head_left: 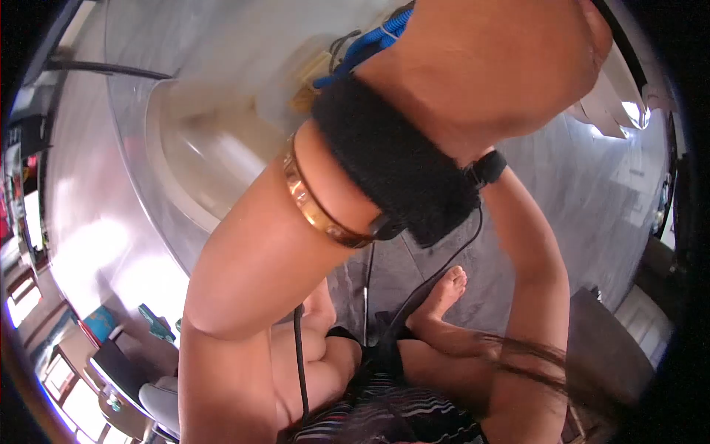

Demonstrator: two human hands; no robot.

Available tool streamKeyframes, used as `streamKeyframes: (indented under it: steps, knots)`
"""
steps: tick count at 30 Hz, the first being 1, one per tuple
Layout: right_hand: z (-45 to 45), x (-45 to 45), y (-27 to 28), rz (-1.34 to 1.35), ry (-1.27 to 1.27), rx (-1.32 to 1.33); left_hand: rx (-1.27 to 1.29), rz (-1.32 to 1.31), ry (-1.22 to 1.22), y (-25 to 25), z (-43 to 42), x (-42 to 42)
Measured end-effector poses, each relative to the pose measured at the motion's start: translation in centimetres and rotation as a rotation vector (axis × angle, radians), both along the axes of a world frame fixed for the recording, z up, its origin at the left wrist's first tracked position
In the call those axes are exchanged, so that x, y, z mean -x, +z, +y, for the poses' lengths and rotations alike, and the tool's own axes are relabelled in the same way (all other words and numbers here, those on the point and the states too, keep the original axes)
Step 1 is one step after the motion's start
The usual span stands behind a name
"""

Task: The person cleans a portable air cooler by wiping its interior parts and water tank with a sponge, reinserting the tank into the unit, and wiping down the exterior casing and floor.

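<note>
My left hand [503, 66] fills the upper right, very close to the camera, with its fingers hidden or cut off. Around its wrist sit a wide black band [392, 155] and a copper-coloured bracelet [307, 203]. My right forearm [529, 229] rises on the right to a dark wrist strap [488, 168]; the right hand is hidden behind the left. Beyond the left wrist lies a bundle of ribbed blue cord or tubing [366, 52], beside a blurred yellowish object [307, 85]. What either hand holds is hidden.
Dark cables [301, 362] run near my body and bare foot [444, 292] on the grey tiled floor [414, 259]. A curved, pale, shiny surface [185, 148] stands at the left. A grey panel [606, 340] is at the lower right, white shapes [610, 92] at the upper right.
</note>
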State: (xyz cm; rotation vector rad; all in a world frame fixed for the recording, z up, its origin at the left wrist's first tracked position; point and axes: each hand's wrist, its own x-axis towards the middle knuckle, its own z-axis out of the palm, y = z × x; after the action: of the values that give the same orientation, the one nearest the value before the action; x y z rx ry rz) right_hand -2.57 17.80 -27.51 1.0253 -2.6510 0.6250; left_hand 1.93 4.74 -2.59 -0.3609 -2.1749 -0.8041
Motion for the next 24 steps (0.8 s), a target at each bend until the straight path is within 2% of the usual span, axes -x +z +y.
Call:
streamKeyframes:
  steps: [3,6,24]
  knots:
    - [0.8,3.3,1.6,-0.017,-0.118,0.036,-0.005,-0.016,0.038,0.2,-0.7,-0.3]
    - [0.2,5.1,2.1,-0.020,-0.129,0.068,0.000,-0.035,0.048,0.1,-0.8,-0.5]
    - [-0.7,2.9,2.5,-0.045,-0.089,0.099,-0.027,-0.056,0.069,0.4,-0.3,0.3]
